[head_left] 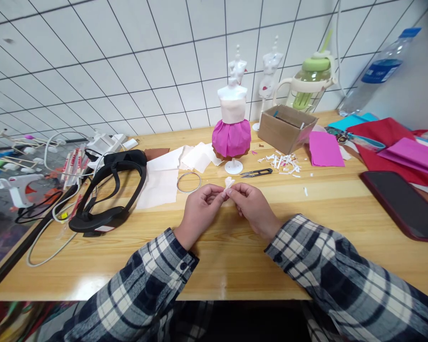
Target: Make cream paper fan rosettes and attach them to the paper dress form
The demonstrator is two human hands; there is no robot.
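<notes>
While both hands meet above the wooden tabletop (328,209), a small white paper scrap (228,183) sits pinched between them, the left hand (199,209) and right hand (251,204) each with fingers closed narrowly on it. Just beyond lie a wire ring (189,182) and small scissors (256,173), then a mini mannequin (232,126) in a pink paper skirt. Right of it, an open cardboard box (287,128) shows only a sliver of its contents, too little to identify; white paper shreds (281,163) scatter before it.
</notes>
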